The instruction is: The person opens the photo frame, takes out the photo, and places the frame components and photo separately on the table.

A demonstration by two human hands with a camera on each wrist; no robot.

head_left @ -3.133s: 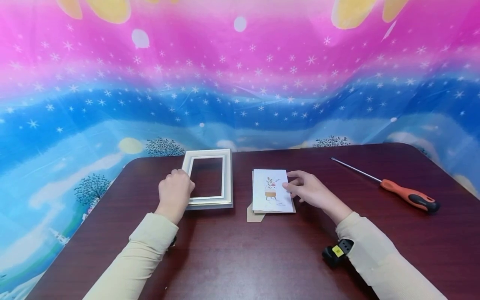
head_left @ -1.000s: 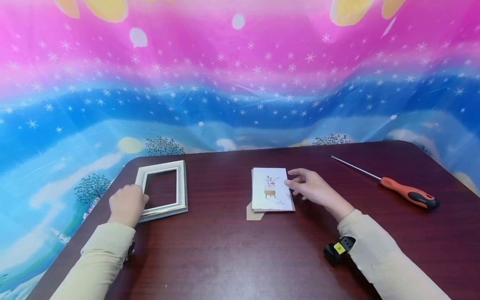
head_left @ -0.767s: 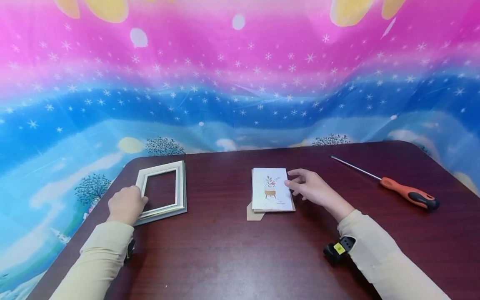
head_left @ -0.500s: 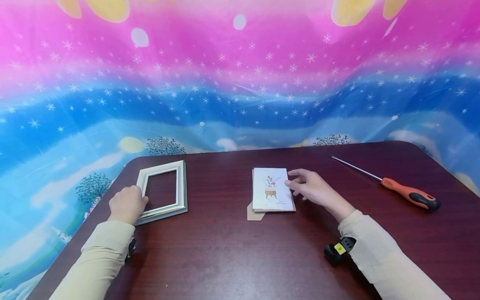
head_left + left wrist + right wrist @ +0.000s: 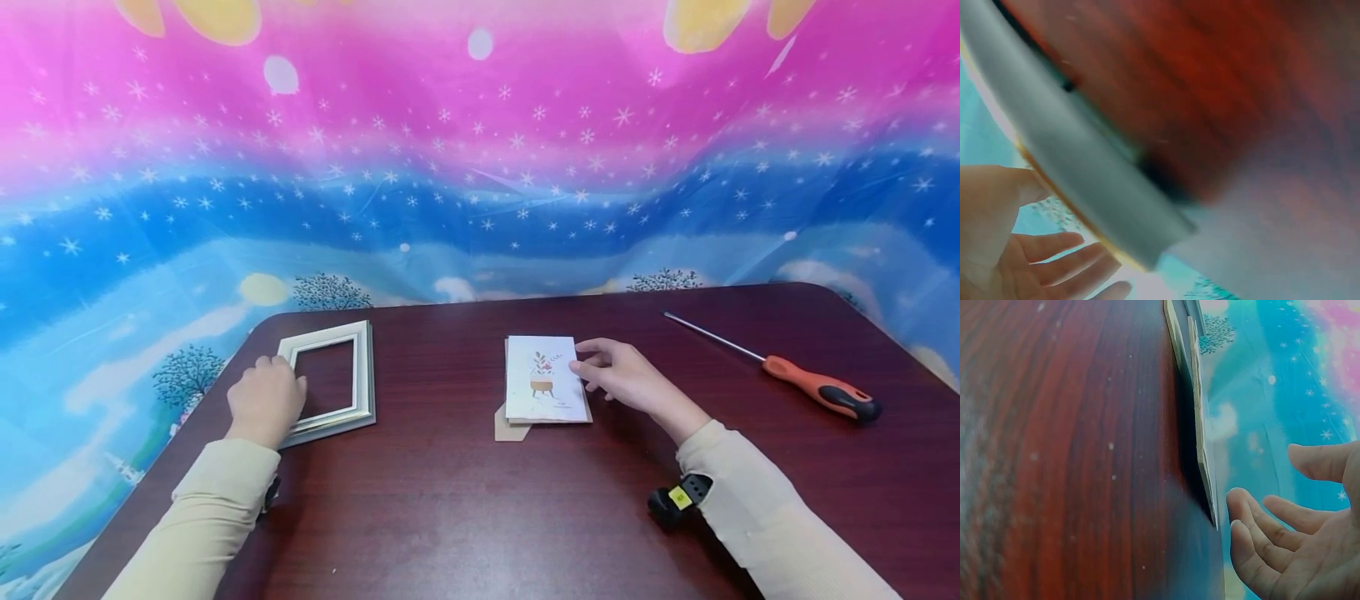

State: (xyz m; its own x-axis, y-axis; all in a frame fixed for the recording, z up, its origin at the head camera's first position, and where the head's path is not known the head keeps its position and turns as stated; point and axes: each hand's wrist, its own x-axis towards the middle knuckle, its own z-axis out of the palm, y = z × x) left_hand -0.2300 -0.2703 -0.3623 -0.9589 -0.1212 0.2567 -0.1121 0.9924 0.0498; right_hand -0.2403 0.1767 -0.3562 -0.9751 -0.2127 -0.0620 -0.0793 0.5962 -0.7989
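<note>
A white picture frame (image 5: 363,371) with an open middle lies flat at the table's left. My left hand (image 5: 266,400) is over its near left corner. In the left wrist view, the fingers (image 5: 1072,272) are spread and loosely straight beside the frame's side (image 5: 1066,137), the thumb right at its gold-lined edge. A white card (image 5: 558,400) printed with a potted plant rests on a brown backing board (image 5: 512,427), a corner of which sticks out at the lower left. My right hand (image 5: 622,375) hovers at the card's right edge, its relaxed fingers holding nothing; the right wrist view shows a gap.
A screwdriver (image 5: 817,387) with an orange and black handle lies on the right of the dark red-brown table (image 5: 450,508). Behind the table's far edge hangs a pink and blue snowflake cloth (image 5: 480,200).
The frame has slid left across the table with my left hand and turned slightly. Over the last half second that hand loosens and shifts slightly right while the frame stays. My right hand has hardly moved.
</note>
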